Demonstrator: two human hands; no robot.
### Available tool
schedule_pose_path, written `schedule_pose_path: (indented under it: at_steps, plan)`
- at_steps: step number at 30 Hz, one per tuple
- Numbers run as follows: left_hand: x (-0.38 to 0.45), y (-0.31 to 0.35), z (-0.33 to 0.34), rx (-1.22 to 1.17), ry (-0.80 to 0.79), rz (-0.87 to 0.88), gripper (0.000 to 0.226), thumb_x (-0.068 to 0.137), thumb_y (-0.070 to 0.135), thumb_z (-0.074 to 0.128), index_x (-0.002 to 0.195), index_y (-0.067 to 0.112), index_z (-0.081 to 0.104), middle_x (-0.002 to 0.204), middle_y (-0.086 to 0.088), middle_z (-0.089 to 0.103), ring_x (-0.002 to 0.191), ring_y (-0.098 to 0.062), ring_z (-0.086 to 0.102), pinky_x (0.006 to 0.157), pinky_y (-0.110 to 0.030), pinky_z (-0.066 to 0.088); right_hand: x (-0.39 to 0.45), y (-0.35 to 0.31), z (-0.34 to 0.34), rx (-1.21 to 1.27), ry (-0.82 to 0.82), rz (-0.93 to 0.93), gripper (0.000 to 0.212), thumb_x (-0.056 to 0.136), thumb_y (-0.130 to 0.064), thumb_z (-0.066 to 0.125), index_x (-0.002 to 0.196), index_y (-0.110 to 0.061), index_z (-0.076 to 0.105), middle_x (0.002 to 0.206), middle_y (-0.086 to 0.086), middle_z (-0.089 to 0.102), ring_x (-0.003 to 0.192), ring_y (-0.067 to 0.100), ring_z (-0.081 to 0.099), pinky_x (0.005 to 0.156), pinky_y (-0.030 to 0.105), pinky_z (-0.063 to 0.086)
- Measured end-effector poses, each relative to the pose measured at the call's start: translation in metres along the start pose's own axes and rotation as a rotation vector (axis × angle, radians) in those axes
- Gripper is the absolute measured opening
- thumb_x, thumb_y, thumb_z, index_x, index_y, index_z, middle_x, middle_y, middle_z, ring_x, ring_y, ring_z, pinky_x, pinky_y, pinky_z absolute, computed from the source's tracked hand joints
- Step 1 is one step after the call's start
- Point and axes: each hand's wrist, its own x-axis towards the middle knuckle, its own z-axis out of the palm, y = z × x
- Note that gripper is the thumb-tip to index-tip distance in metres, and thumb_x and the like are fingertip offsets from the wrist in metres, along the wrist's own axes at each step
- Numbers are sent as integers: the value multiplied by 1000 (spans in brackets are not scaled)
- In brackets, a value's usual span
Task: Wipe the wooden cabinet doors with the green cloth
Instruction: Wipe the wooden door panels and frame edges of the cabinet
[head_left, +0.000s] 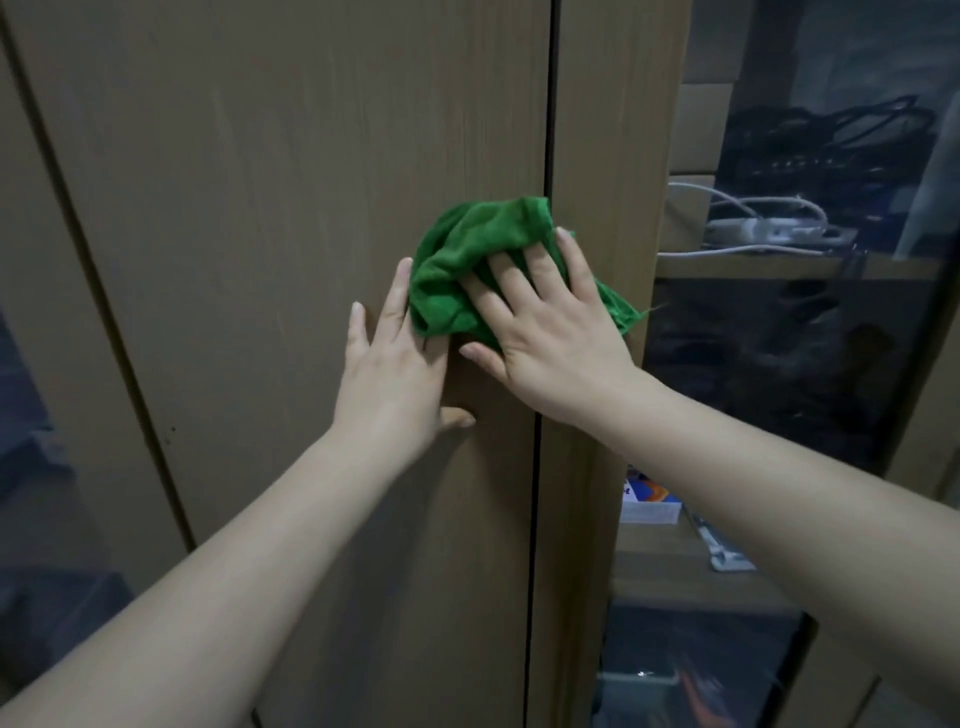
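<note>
A wide wooden cabinet door (291, 218) is filling most of the head view, its pale brown grain running top to bottom. A dark vertical gap is separating it from a narrower wooden panel (608, 130) on its right, and another dark seam is marking off a further door (31, 270) at the left edge. To the right of the narrow panel, a glass-fronted section (810, 332) is showing shelves behind it, with white cables (763, 223) lying on an upper shelf and a small blue and white box (649, 501) sitting lower down.

Two bare forearms are reaching in from the bottom corners. The right hand (550, 332) is lying flat with fingers spread and straight, its grip open, pressing the green cloth (467, 265) against the wide door, right at the gap. The left hand (395, 364) is resting flat on the same door just beside it, fingers straight and apart, its upper fingertips touching the cloth's left edge.

The cloth is bunched into folds, mostly above and to the left of the right hand, with one frayed corner sticking out past the hand onto the narrow panel.
</note>
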Motion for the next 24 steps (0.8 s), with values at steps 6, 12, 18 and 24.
schedule_pose_path:
  at_steps: [6,12,18,24]
  plan:
    - [-7,-5,2,-5,52,44,134,66,56,80,156,15,-11,165,-5,-16,152,-23,-10,117,-57,17,-53,19,3,24,-49,-385,42,102,-42,46,136,-19,57,142,9,56,141,36,41,120,55,23]
    - [-31,3,17,-5,-11,30,137,65,66,76,155,19,-16,162,-5,-26,151,-25,-17,116,-61,16,-66,82,-5,-6,-13,-189,45,88,-35,54,130,-19,54,133,13,59,132,38,41,119,57,20]
    - [-52,29,43,1,-62,53,140,58,71,77,157,19,-7,161,-10,-29,150,-30,-19,114,-64,14,-60,21,9,51,87,42,44,98,-41,47,137,-25,56,148,10,52,144,42,33,120,56,18]
    - [-54,25,54,0,-3,80,140,57,59,85,158,18,-3,164,-9,-20,152,-30,-10,112,-66,18,-121,-19,43,9,19,-135,43,100,-41,46,139,-25,55,149,8,51,144,37,33,120,53,19]
